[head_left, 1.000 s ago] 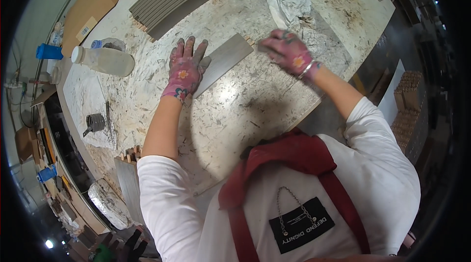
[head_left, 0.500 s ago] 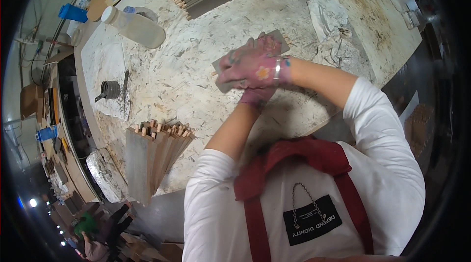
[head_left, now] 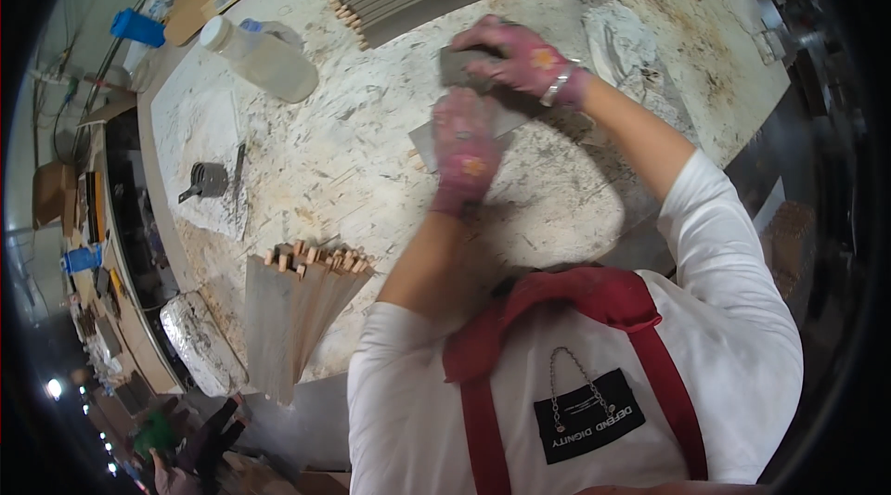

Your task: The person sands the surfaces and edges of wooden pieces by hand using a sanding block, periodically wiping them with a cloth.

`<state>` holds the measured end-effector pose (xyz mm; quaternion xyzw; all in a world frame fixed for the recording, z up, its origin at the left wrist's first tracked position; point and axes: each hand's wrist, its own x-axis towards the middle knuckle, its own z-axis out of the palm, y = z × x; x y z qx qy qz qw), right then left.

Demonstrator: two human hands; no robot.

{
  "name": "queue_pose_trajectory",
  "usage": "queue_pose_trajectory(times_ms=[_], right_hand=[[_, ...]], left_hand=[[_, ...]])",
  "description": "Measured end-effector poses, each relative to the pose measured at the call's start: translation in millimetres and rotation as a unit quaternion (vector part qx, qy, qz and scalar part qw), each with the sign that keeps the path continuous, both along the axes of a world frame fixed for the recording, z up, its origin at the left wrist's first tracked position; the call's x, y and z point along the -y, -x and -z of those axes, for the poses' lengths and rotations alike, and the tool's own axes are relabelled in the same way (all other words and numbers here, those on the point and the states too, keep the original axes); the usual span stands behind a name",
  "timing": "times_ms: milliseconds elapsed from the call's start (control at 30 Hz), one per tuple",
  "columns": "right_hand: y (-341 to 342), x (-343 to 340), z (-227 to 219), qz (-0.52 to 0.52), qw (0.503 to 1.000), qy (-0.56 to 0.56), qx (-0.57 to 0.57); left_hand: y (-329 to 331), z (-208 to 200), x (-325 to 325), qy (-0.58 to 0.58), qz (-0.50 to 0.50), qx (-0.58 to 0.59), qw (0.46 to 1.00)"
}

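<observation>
On the table (head_left: 362,138), the bottle (head_left: 271,66) is left of the left hand (head_left: 467,152).

The left hand (head_left: 467,156), in a pink flower-patterned glove, is blurred, its back turned up and its fingers pointing toward the far edge of the pale, stained desk (head_left: 353,175). The right hand (head_left: 524,59), gloved alike, is nearer that edge, its fingers bent in a grip and pointing leftward. A shiny silver-coloured band (head_left: 557,85) circles the right wrist. Both bare forearms (head_left: 636,128) reach in from the near edge, below white fabric sleeves (head_left: 394,337).
</observation>
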<state>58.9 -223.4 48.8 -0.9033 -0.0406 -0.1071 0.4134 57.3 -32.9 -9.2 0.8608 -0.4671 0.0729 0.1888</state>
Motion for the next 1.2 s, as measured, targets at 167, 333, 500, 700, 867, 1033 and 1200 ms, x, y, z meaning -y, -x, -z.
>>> queue_pose_trajectory(times_ms=[167, 333, 500, 700, 867, 1033, 1200], right_hand=[[89, 71, -3, 0.242, 0.921, -0.299, -0.056], [112, 69, 7, 0.285, 0.896, -0.325, -0.107], [60, 36, 24, 0.264, 0.912, -0.269, -0.159], [22, 13, 51, 0.224, 0.97, 0.048, -0.078], [102, 0, 42, 0.174, 0.972, 0.088, -0.134], [134, 5, -8, 0.158, 0.974, -0.042, -0.159], [63, -61, -30, -0.069, 0.995, 0.032, -0.072]], left_hand=[[-56, -44, -11, -0.077, 0.097, -0.389, 0.913], [-74, -62, 6, -0.081, 0.017, -0.229, 0.97], [-42, -18, 2, -0.072, 0.011, -0.014, 0.997], [-39, 1, -6, -0.013, 0.032, 0.022, 0.999], [-37, -13, -2, -0.02, 0.03, -0.011, 0.999], [-4, -4, -8, -0.002, 0.046, 0.023, 0.999], [34, 16, -9, 0.045, 0.071, -0.15, 0.985]])
